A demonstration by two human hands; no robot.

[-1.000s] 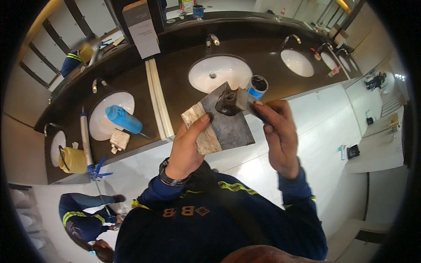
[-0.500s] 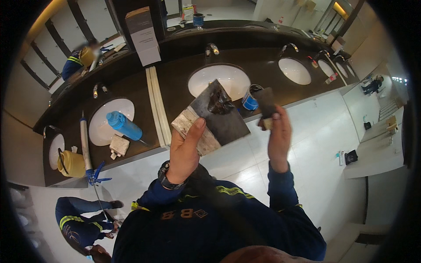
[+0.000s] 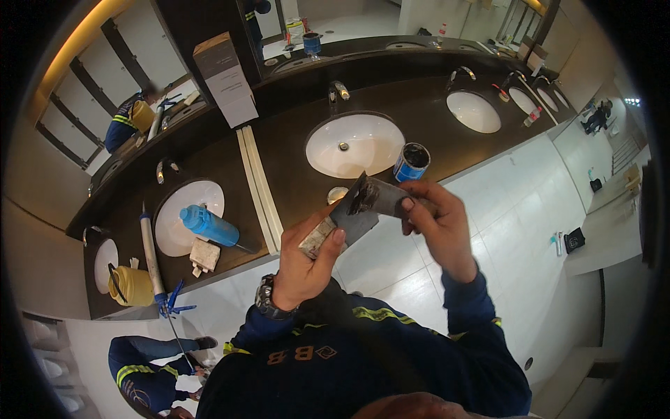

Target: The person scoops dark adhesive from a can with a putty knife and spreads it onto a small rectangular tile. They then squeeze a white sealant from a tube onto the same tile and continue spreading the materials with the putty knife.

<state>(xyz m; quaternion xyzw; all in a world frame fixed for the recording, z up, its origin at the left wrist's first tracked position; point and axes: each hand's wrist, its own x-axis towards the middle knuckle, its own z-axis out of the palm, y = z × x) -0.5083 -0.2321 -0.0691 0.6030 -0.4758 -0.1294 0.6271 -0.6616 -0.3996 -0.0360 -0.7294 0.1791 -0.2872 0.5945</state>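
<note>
Two hands up in front of the chest, both working one tool. Left hand (image 3: pixel 303 262) has its grip closed around a pale, worn block-like handle (image 3: pixel 317 237), thumb pressed on top. From it a flat dark metal blade (image 3: pixel 356 209) runs up and right, smeared with dark paste near its upper edge. Right hand (image 3: pixel 436 223) pinches a small dark scraper piece (image 3: pixel 391 199) against that upper edge, grip closed, fingertips (image 3: pixel 407 204) touching the metal. Wristwatch (image 3: pixel 267 297) on the left wrist.

Tool is held in the air above the front edge of the dark surface (image 3: pixel 279 150), not resting on it. Just beyond the blade: a white oval basin (image 3: pixel 356 143) with a small blue tin (image 3: pixel 412 162) beside it, dark contents showing. Further left, another basin (image 3: pixel 174 220) with a blue cylindrical bottle (image 3: pixel 208 225) lying across it and a small pale block (image 3: pixel 204 255) near it. Caulking gun (image 3: pixel 153 262) and yellow container (image 3: pixel 131 285) at the far left end. Cardboard box (image 3: pixel 227 80) stands against the mirror. Another person in blue (image 3: pixel 146 370) is down on the floor, lower left.
</note>
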